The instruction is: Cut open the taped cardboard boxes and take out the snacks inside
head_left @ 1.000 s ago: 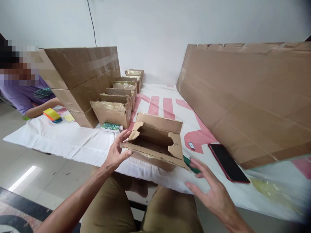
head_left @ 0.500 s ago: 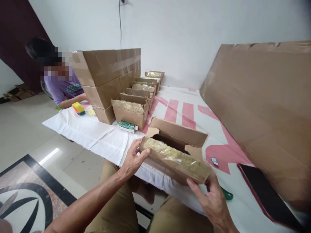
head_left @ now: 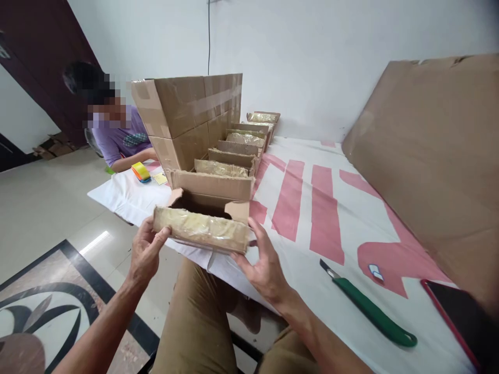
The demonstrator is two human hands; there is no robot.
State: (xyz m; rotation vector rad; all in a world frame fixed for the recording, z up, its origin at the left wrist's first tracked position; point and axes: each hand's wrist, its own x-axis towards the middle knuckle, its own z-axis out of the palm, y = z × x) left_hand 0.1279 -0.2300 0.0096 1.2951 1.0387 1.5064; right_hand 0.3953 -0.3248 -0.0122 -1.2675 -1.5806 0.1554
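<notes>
Between my hands is an open cardboard box (head_left: 202,228), its near flap covered with clear shiny tape and its far flap raised. My left hand (head_left: 147,249) grips the left end, thumb on the taped flap. At the right end, my right hand (head_left: 263,259) clasps the lower corner, fingers around the side. The box is at the front edge of the cloth-covered table, just before a row of similar open boxes (head_left: 226,167). The inside of the held box is dark, so its contents are hidden.
A wall of stacked closed cartons (head_left: 187,109) stands left of the row. A green-handled knife (head_left: 370,306) and a red-edged phone (head_left: 456,317) lie at right, beneath a large cardboard sheet (head_left: 432,150). Across the table sits a person (head_left: 120,135) near a yellow tape roll (head_left: 140,171).
Both hands have carried the box leftward, up to the front of the row. The green knife now shows fully, and the small green carton is hidden from sight.
</notes>
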